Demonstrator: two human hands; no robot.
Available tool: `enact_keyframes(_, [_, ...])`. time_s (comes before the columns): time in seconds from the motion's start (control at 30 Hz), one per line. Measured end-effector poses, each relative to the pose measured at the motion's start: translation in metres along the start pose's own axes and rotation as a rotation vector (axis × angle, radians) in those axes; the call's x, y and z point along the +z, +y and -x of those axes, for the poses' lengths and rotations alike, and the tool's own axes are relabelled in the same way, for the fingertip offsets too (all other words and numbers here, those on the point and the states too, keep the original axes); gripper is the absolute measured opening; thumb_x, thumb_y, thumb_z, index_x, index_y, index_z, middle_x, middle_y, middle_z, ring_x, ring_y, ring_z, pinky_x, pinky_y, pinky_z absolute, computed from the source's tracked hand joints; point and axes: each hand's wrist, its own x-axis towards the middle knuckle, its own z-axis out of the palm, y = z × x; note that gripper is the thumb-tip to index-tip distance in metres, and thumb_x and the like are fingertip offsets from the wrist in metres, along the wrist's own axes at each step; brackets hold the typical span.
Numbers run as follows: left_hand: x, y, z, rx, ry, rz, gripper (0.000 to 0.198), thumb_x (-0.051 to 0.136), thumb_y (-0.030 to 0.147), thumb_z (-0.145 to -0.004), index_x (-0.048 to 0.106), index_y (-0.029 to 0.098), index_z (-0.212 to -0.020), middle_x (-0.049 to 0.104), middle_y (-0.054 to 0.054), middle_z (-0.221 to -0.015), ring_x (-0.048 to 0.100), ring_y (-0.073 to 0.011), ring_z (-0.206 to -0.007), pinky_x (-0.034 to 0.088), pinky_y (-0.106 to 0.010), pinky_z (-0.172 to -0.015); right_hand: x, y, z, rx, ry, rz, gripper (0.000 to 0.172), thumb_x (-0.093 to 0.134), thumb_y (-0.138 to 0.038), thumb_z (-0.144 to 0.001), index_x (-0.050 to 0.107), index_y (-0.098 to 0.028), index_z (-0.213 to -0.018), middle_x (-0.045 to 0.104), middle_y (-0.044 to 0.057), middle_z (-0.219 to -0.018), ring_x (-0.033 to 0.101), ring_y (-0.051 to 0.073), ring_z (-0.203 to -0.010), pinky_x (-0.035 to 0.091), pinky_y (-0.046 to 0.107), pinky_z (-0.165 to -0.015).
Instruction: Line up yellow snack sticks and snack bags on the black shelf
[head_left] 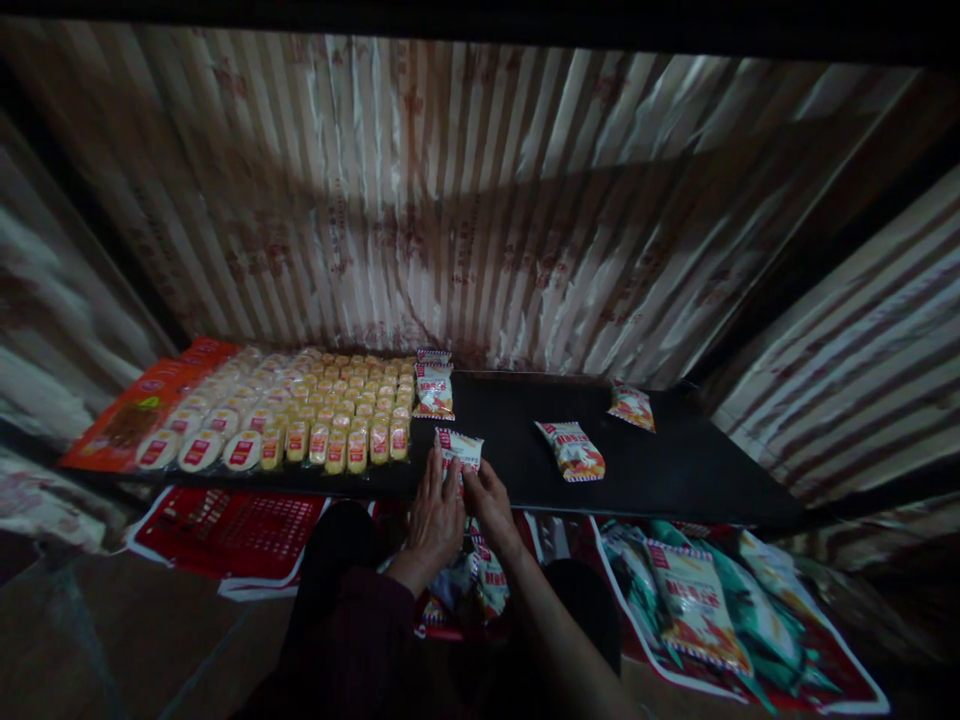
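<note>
A white, red and orange snack bag is at the front edge of the black shelf, between my two hands. My left hand holds its left side, with long fingers lying along it. The right side of the bag is gripped by my right hand. Both hands hide its lower part. Behind it, a matching snack bag lies against the rows of small yellow packaged cakes. To the right are another snack bag and a farther snack bag.
Round white packaged cakes and an orange packet fill the shelf's left end. Below stand a red basket at left and a red-and-white basket of bags at right. More bags sit between my knees. Striped sheeting lines the back.
</note>
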Motion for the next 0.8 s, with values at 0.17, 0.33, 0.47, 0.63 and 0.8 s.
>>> enact_keyframes(0.17, [0.009,-0.009,-0.010,0.005,0.046,-0.052,0.064,0.039,0.010,-0.085,0.021,0.014,-0.146,0.006,-0.017,-0.156,0.007,-0.0303,-0.142,0.032,-0.047,-0.110,0.006,0.004,-0.019,-0.031,0.016,0.040,0.057,0.072,-0.052,-0.067,0.062,-0.020,-0.114,0.070,0.008,-0.109,0.062,0.028,-0.103,0.051,0.039,-0.086])
enact_keyframes(0.33, [0.024,-0.017,-0.013,0.004,0.113,-0.086,0.060,0.039,0.008,-0.085,0.026,0.014,-0.144,0.013,-0.019,-0.154,0.011,-0.0304,-0.142,0.037,-0.047,-0.108,0.005,0.013,-0.028,0.005,0.020,0.086,0.052,0.070,-0.053,-0.067,0.064,-0.022,-0.109,0.072,0.005,-0.103,0.065,0.026,-0.097,0.052,0.036,-0.083])
enact_keyframes(0.47, [0.028,-0.017,-0.019,0.008,0.123,-0.087,0.059,0.040,0.006,-0.084,0.031,0.013,-0.141,0.016,-0.019,-0.154,0.013,-0.0304,-0.141,0.037,-0.045,-0.108,0.005,0.014,-0.034,0.021,0.031,0.054,0.052,0.071,-0.050,-0.068,0.063,-0.022,-0.111,0.072,0.004,-0.102,0.066,0.024,-0.093,0.053,0.034,-0.081])
enact_keyframes(0.63, [0.028,-0.018,-0.029,0.010,0.127,-0.060,0.063,0.042,0.004,-0.081,0.030,0.015,-0.142,0.016,-0.017,-0.154,0.016,-0.0314,-0.141,0.039,-0.046,-0.106,0.006,0.013,-0.046,0.020,0.070,0.068,0.057,0.072,-0.047,-0.067,0.061,-0.021,-0.116,0.072,0.006,-0.102,0.067,0.025,-0.090,0.053,0.036,-0.080])
enact_keyframes(0.8, [0.032,-0.022,-0.034,-0.032,0.132,-0.037,0.064,0.043,0.005,-0.081,0.030,0.017,-0.142,0.016,-0.016,-0.155,0.024,-0.0310,-0.139,0.042,-0.046,-0.104,0.010,0.013,-0.053,-0.011,0.080,0.091,0.054,0.072,-0.046,-0.067,0.063,-0.020,-0.113,0.072,0.005,-0.103,0.066,0.025,-0.096,0.051,0.037,-0.087])
